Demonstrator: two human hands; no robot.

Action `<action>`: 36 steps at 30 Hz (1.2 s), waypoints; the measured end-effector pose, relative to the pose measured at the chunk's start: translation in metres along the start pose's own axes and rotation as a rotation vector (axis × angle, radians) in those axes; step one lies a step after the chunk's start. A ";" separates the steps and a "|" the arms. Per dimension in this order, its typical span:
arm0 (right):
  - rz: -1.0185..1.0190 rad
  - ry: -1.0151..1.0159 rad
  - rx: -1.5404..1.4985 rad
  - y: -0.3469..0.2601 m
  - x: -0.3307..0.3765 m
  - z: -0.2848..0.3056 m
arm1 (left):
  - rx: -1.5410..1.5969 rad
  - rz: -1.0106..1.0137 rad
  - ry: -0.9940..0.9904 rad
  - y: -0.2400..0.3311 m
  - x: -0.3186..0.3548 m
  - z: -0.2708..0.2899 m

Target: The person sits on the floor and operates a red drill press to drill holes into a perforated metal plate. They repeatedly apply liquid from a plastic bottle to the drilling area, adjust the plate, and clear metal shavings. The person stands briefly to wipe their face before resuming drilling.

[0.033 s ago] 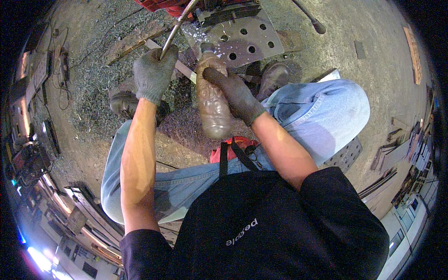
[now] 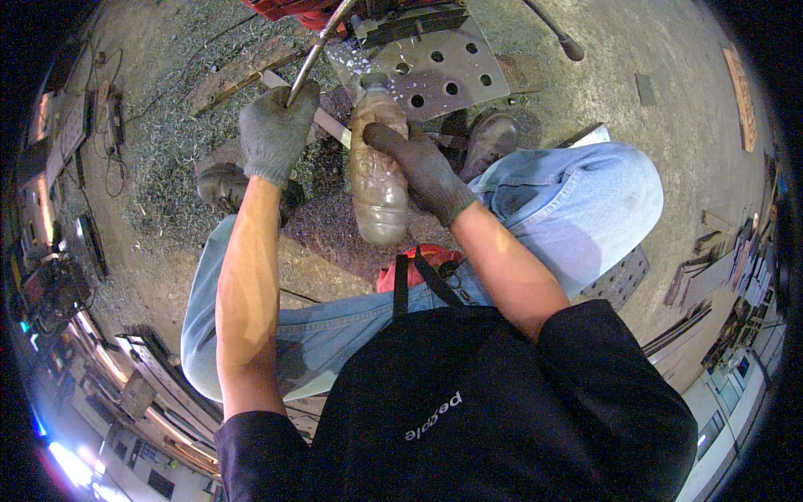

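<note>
Violet-white glare (image 2: 74,465) flares at lower left, while the grainy view bends toward a black rim (image 2: 774,33).

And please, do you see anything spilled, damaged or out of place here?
Yes. The bottle in the right hand looks crumpled. White spots near its neck, on the plate with holes, resemble splashes. Also, what look like shavings litter the floor at left.

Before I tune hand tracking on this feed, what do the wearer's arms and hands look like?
The left hand wears a grey knit glove ending at the wrist; the right hand wears a darker grey glove, also wrist-length. Both forearms are bare below short black sleeves. I can make out no cables or markings on gloves or sleeves.
</note>
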State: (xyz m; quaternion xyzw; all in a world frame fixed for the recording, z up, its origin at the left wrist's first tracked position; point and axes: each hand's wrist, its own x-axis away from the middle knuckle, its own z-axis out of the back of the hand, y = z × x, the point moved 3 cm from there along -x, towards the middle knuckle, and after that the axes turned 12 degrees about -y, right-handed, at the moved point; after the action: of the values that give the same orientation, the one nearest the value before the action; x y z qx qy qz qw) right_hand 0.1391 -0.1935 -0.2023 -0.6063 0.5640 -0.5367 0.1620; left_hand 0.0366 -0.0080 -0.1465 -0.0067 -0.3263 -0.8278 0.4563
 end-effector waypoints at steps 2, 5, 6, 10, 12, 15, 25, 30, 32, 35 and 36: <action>0.069 -0.013 0.055 -0.009 0.002 -0.003 | -0.020 0.007 0.004 0.002 0.001 0.002; 0.061 -0.039 0.041 -0.009 0.001 -0.004 | -0.009 -0.001 0.010 0.002 0.002 0.003; 0.074 -0.046 -0.024 -0.002 -0.002 -0.003 | 0.004 -0.009 0.016 0.001 0.002 0.002; -0.059 -0.100 -0.153 0.012 -0.004 -0.001 | -0.016 -0.020 0.015 0.002 0.001 0.002; -0.155 -0.085 -0.126 0.013 -0.003 -0.002 | -0.012 -0.021 0.015 0.000 0.001 0.002; -0.248 -0.057 -0.083 -0.004 0.007 -0.006 | 0.001 -0.012 0.012 0.001 0.001 0.000; -0.158 -0.016 0.073 0.019 -0.006 0.008 | -0.031 -0.066 0.030 0.003 0.001 0.000; -0.121 -0.027 -0.029 -0.001 0.004 -0.003 | -0.045 -0.035 -0.005 0.003 0.001 0.001; -0.116 -0.035 -0.039 0.017 -0.004 0.004 | -0.065 -0.036 -0.001 0.005 0.000 0.001; -0.158 -0.064 0.020 0.019 -0.008 0.005 | -0.076 -0.026 0.007 0.007 0.003 0.002; -0.159 -0.076 0.063 0.016 -0.004 0.004 | -0.056 -0.032 0.014 0.005 0.003 0.002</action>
State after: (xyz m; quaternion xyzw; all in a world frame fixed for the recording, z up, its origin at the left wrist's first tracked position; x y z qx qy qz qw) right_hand 0.1352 -0.1962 -0.2186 -0.6637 0.4905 -0.5419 0.1591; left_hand 0.0384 -0.0115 -0.1414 -0.0084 -0.2997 -0.8439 0.4449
